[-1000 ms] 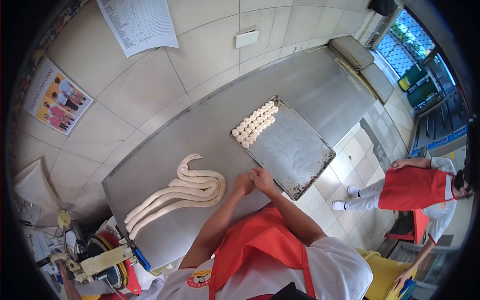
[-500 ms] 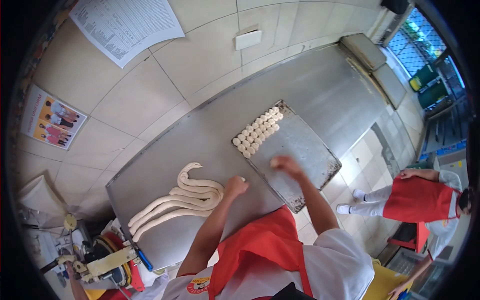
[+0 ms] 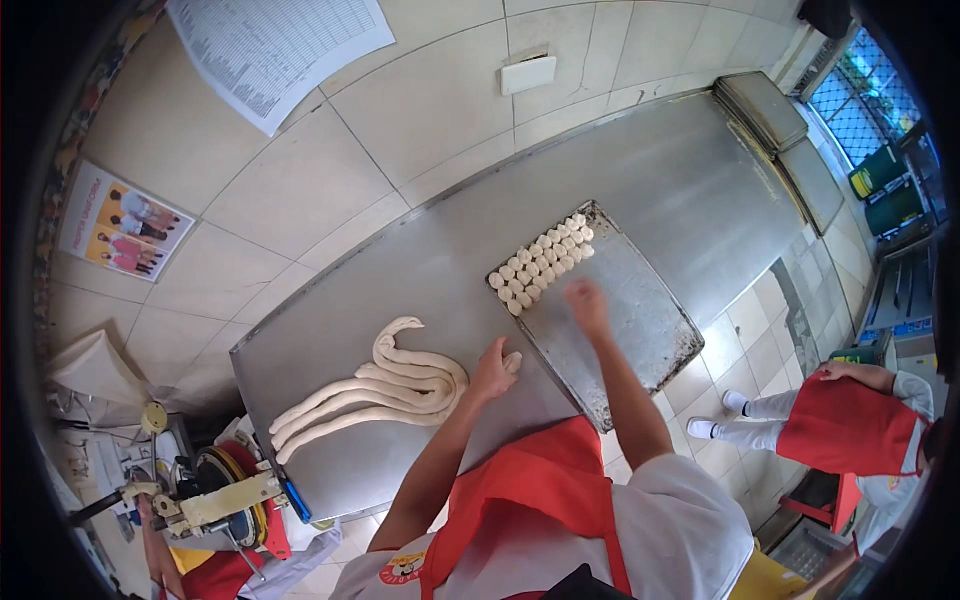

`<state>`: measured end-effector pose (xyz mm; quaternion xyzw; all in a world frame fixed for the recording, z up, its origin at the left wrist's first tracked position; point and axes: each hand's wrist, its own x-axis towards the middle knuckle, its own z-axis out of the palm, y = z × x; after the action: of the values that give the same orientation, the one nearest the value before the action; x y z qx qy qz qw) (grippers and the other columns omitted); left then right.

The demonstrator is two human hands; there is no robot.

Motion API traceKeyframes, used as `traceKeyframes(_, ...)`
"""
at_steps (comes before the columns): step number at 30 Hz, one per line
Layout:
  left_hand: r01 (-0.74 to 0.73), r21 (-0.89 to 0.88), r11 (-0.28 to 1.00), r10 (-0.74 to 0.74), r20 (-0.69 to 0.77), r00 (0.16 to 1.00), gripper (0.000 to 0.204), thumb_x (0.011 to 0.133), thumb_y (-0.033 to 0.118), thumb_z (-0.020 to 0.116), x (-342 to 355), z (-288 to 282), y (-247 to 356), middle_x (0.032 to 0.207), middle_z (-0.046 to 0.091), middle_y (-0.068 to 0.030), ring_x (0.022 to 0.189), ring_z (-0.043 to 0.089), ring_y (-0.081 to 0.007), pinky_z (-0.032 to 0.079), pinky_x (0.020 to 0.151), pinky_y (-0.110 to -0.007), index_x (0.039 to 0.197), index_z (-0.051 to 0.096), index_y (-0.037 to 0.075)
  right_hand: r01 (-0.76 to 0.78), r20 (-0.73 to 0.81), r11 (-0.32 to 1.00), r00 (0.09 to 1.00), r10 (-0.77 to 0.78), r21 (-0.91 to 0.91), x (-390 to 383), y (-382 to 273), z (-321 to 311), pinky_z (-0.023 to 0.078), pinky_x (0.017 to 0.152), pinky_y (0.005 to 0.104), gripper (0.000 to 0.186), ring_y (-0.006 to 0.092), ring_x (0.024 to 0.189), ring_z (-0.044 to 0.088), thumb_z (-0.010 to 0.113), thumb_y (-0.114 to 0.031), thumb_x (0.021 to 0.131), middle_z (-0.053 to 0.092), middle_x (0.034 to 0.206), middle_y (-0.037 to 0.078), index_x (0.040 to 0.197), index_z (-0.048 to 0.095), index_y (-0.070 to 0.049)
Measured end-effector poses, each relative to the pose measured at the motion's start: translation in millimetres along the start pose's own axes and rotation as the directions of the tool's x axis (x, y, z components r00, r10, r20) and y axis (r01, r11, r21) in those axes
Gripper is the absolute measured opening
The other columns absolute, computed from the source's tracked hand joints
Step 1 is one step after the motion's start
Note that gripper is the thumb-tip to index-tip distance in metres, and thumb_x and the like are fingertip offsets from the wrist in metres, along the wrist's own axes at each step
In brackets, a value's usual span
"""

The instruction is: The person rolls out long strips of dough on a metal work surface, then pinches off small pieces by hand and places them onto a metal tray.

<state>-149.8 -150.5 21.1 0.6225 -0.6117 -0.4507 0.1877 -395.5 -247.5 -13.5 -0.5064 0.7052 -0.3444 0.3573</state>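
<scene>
One steel table is stretching beneath both hands and running out beyond the fingers on either side. Two co-workers are standing around it: a person in a red apron well to the right of the right fingers, and a person partly in view far to the left of the left fingers, just beside one machine.

One dark-edged metal tray is lying on the table under the right fingers. It is holding roughly thirty small dough pieces, packed too closely for an exact count; they are sitting in a band along the tray's upper-left edge, just beyond the right fingers and to their left.

One long dough rope is resting directly on the table, left of the left fingers, looping back on itself in about four strands, with one end curling up and away from the hand.

Of the person's two hands, the left hand is curling its fingers around one dough lump, which is poking out on the tray side. The right hand is hovering over the tray, blurring; whether its fingers are holding anything, I cannot tell.
</scene>
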Motion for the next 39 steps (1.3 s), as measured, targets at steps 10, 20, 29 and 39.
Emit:
traceKeyframes(10,-0.242,0.350,0.905,0.146,0.281,0.949,0.030,0.087,0.029,0.057,-15.3,34.3,-2.1,0.093,0.070,-0.0214,0.091,0.069,-0.0380,0.054,0.081,-0.046,0.086,0.072,0.003,0.041,0.080,0.999,0.996,-0.042,0.014,-174.1,-45.1,46.9,0.052,0.065,0.0342,0.024,0.0213,0.067,0.065,0.056,-0.016,0.090,0.068,0.075,0.016,0.096,0.069,0.002)
traceKeyframes(20,-0.131,0.501,0.855,-0.113,0.427,0.897,0.030,0.082,0.028,0.058,4.5,23.0,-8.5,0.103,0.069,-0.0215,0.101,0.066,-0.0377,0.053,0.084,-0.048,0.090,0.073,0.003,-0.310,0.755,0.934,0.652,0.072,0.178,-144.4,-8.4,4.6,0.049,0.060,0.0340,0.027,0.0172,0.064,0.060,0.063,-0.027,0.090,0.064,0.071,0.010,0.084,0.065,-0.001)
traceKeyframes(29,0.075,0.240,0.968,-0.140,0.269,0.953,0.034,0.071,0.024,0.072,6.1,1.8,2.8,0.091,0.068,-0.0203,0.087,0.066,-0.0371,0.051,0.081,-0.042,0.097,0.066,0.002,-0.122,-0.072,0.950,0.986,0.149,0.288,84.7,23.0,-54.8,0.050,0.058,0.0269,0.022,0.0106,0.066,0.063,0.063,-0.018,0.092,0.068,0.074,0.005,0.087,0.071,0.002)
traceKeyframes(39,0.039,0.006,0.999,-0.039,0.077,0.996,0.065,0.074,0.008,0.069,-0.1,-4.2,18.3,0.105,0.065,-0.0257,0.102,0.064,-0.0391,0.050,0.085,-0.047,0.132,0.041,0.005,0.150,-0.182,0.986,0.970,-0.160,-0.069,19.6,-14.6,5.1,0.050,0.081,0.0381,0.032,0.0263,0.091,0.064,0.074,-0.028,0.084,0.069,0.098,0.013,0.104,0.069,-0.004)
